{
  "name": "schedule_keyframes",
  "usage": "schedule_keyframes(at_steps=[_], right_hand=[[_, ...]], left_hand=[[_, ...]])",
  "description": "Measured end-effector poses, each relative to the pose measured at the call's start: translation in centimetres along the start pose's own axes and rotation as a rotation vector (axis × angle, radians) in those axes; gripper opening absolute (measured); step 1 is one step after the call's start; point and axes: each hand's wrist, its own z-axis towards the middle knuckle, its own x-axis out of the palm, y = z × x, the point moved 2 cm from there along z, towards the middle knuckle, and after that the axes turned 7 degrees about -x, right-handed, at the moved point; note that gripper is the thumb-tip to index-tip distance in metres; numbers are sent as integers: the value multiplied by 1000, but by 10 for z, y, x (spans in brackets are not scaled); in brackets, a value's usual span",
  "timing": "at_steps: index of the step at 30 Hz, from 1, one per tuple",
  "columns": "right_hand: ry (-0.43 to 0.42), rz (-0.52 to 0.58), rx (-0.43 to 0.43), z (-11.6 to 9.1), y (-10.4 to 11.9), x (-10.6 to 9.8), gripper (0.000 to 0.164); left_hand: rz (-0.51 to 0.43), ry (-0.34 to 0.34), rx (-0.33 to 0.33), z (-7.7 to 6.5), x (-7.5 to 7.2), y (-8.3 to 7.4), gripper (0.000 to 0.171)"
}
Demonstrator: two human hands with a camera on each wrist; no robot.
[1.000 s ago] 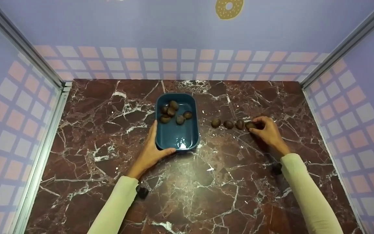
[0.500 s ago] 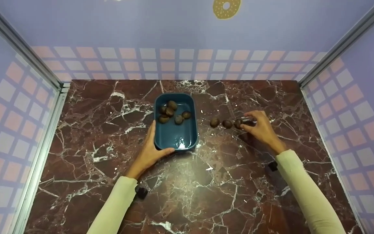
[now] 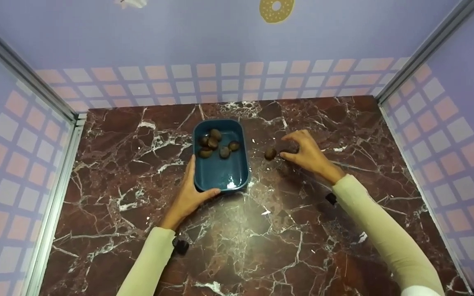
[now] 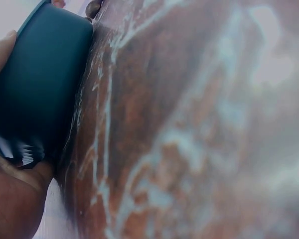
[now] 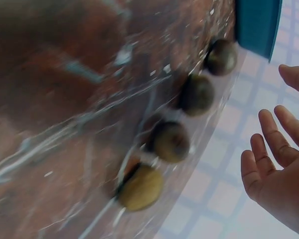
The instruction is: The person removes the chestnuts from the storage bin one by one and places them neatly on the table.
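Note:
A blue rectangular container [image 3: 220, 172] holds several brown chestnuts [image 3: 212, 142] toward its far end. My left hand [image 3: 188, 192] grips its near left corner, fingers along the left side and thumb at the near edge. The left wrist view has the container's wall [image 4: 45, 74] against that hand. Right of the container, my right hand [image 3: 307, 153] hovers with thumb and fingers spread, holding nothing. One chestnut [image 3: 270, 154] shows just beyond its thumb. In the right wrist view several chestnuts [image 5: 171, 141] lie in a row on the tabletop, apart from the hand; the head view hides most of them.
The dark red marbled tabletop [image 3: 237, 246] is enclosed by a back wall [image 3: 204, 37] and two side walls with pale checks. Metal rails [image 3: 54, 193] run along the corners and left edge.
My right hand has let go of the rightmost chestnut and moved left along the row, its fingers spreading. The left hand stays on the container.

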Motion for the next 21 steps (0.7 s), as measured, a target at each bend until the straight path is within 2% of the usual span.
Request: schedule_keyframes(at_steps=[8, 21], right_hand=[[91, -21, -79, 24, 21, 22, 50], [173, -76, -227, 54, 50, 51, 52]], left_hand=[[19, -1, -14, -3, -3, 2, 137], [41, -13, -24, -3, -1, -1, 139]])
